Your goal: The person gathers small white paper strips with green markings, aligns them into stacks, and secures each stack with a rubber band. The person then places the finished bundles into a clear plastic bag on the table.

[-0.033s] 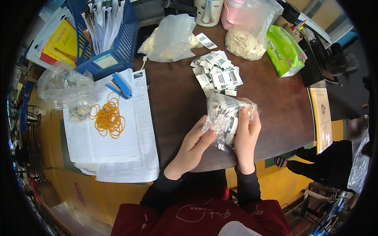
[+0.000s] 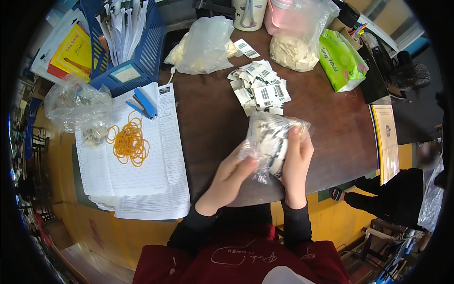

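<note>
Over the table's front edge I hold a clear plastic bag (image 2: 270, 142) between both hands. White and cream pieces with dark markings show through it; their exact kind is unclear. My left hand (image 2: 231, 177) grips the bag's near left side, thumb and fingers pinching the crinkled film, slightly blurred. Around the bag's right side my right hand (image 2: 298, 163) is closed, its thumb lying along the top. Just beyond the bag lies a loose pile of white printed labels (image 2: 272, 96). One single label (image 2: 246, 48) lies farther back.
Left are paper sheets (image 2: 142, 182) bearing orange rubber bands (image 2: 130, 144) and a blue stapler (image 2: 144, 105). Behind stand a blue file basket (image 2: 125, 75), a whitish bag (image 2: 208, 45), a bag of cream pieces (image 2: 294, 52) and a green tissue pack (image 2: 341, 64). A person's dark-clothed legs (image 2: 383, 201) show at right.
The bag has shifted slightly in my hands and its film is pressed differently, so the contents look turned. My left fingers have moved a little; the things on the table lie as before.
</note>
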Available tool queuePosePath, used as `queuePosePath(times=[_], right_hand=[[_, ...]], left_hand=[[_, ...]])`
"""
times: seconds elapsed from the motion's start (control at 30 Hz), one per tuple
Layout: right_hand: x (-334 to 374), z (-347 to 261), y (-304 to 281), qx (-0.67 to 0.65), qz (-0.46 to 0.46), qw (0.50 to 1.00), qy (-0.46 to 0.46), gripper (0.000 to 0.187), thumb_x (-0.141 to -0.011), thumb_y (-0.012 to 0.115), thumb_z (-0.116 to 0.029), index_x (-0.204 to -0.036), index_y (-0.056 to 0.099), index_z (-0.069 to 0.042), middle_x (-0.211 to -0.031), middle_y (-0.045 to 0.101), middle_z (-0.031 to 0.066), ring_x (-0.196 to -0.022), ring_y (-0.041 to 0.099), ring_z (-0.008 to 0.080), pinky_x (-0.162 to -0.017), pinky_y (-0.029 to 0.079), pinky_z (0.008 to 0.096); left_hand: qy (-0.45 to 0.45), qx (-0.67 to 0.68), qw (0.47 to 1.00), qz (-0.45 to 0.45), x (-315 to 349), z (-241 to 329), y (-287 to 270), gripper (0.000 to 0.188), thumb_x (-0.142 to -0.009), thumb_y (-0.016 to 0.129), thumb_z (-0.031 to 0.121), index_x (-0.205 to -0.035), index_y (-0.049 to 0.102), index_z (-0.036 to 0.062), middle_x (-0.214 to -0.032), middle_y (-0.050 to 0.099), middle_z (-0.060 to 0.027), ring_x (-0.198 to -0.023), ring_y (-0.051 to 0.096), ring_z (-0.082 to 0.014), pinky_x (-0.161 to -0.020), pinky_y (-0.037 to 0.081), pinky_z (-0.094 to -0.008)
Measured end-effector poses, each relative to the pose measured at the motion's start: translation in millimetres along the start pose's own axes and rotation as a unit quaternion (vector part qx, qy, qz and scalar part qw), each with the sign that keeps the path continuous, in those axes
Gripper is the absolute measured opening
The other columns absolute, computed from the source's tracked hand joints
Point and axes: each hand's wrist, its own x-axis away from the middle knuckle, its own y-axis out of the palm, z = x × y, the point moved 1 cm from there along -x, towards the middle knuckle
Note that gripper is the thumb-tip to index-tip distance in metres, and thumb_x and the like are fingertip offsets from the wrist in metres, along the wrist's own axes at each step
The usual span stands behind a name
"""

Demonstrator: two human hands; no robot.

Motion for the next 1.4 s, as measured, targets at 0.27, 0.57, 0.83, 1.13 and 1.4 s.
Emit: queuePosePath(times=[0.27, 0.57, 0.83, 1.13, 1.4], right_hand=[[-12, 16, -18, -0.247, -0.039, 0.957, 0.149, 0.038, -0.109, 0.048, -0.03, -0.118, 0.06, 0.004, -0.107, 0.071, 0.0103, -0.09, 0.069, 0.013, -0.079, 0.056, 0.0271], [-1, 14, -5, -0.232, -0.004, 0.97, 0.074, 0.046, -0.107, 0.049, -0.029, -0.144, 0.042, -0.002, -0.13, 0.056, 0.0142, -0.117, 0.056, 0.0175, -0.102, 0.045, 0.0324], [6, 9, -2, -0.223, -0.068, 0.968, 0.092, 0.068, -0.094, 0.072, -0.016, -0.149, 0.034, -0.001, -0.132, 0.056, 0.0145, -0.119, 0.057, 0.0191, -0.101, 0.046, 0.0336], [-3, 18, -18, -0.432, -0.178, 0.847, 0.253, 0.051, -0.104, 0.058, -0.03, -0.142, 0.045, 0.001, -0.131, 0.063, 0.015, -0.113, 0.067, 0.0223, -0.094, 0.057, 0.0366], [-2, 10, -20, -0.348, -0.126, 0.911, 0.184, 0.047, -0.105, 0.054, -0.028, -0.142, 0.045, 0.001, -0.129, 0.064, 0.0143, -0.113, 0.066, 0.021, -0.096, 0.055, 0.0358]], left_hand=[[0.019, 0.267, 0.959, 0.09, 15, -4, -31, 0.051, -0.103, 0.055, 0.041, -0.136, 0.053, 0.0019, -0.133, 0.058, -0.0142, -0.129, 0.053, -0.0274, -0.105, 0.046, -0.0482], [0.054, -0.09, 0.989, 0.1, 18, 3, 1, 0.025, -0.105, 0.056, 0.017, -0.124, 0.054, 0.0014, -0.123, 0.062, -0.0087, -0.109, 0.061, -0.0141, -0.088, 0.051, -0.0278], [0.049, 0.251, 0.946, 0.199, 2, 7, 18, 0.012, -0.108, 0.045, 0.017, -0.102, 0.052, 0.009, -0.084, 0.045, 0.0025, -0.068, 0.039, -0.0073, -0.062, 0.035, -0.0257], [-0.049, 0.357, 0.9, 0.245, -6, 8, -20, 0.012, -0.105, 0.051, 0.019, -0.111, 0.055, 0.0091, -0.076, 0.045, 0.0031, -0.064, 0.041, -0.0069, -0.061, 0.04, -0.0231], [0.042, 0.183, 0.975, 0.119, -22, 12, -32, 0.035, -0.107, 0.05, 0.029, -0.134, 0.047, 0.007, -0.101, 0.052, -0.0005, -0.084, 0.05, -0.0081, -0.077, 0.043, -0.0234]])
